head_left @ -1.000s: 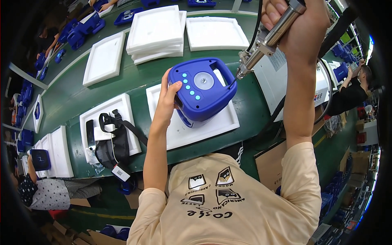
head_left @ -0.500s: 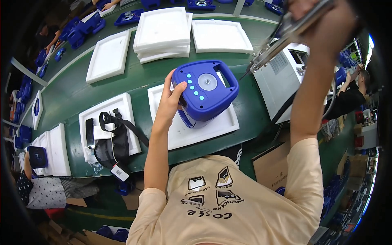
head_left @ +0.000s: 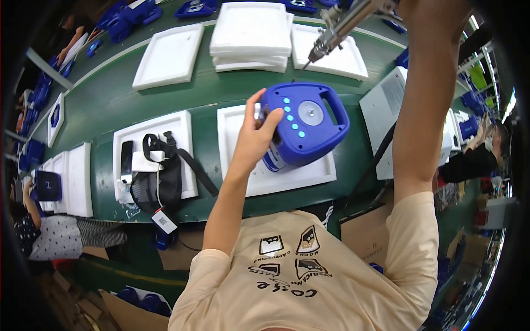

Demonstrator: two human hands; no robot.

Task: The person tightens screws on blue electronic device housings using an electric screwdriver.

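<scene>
My left hand grips the left side of a blue plastic housing, its thumb on the top face by a row of light-blue round buttons. The housing has a carry handle on its right and a clear round disc on top. It is tilted over a white foam tray that lies in front of me. My right hand, blurred and partly cut off by the top edge, is closed around a metal power screwdriver. The driver's thin bit points down at the housing's far edge; whether it touches is unclear.
Behind stand a stack of foam trays and single trays to either side. Leftward, a tray carries a black strapped bag and a phone. At right are a grey box and a dark hose. Other people work at both sides.
The screwdriver has swung left and down, from the right of the housing to its far edge. My left hand still holds the housing; the whole view has shifted somewhat.
</scene>
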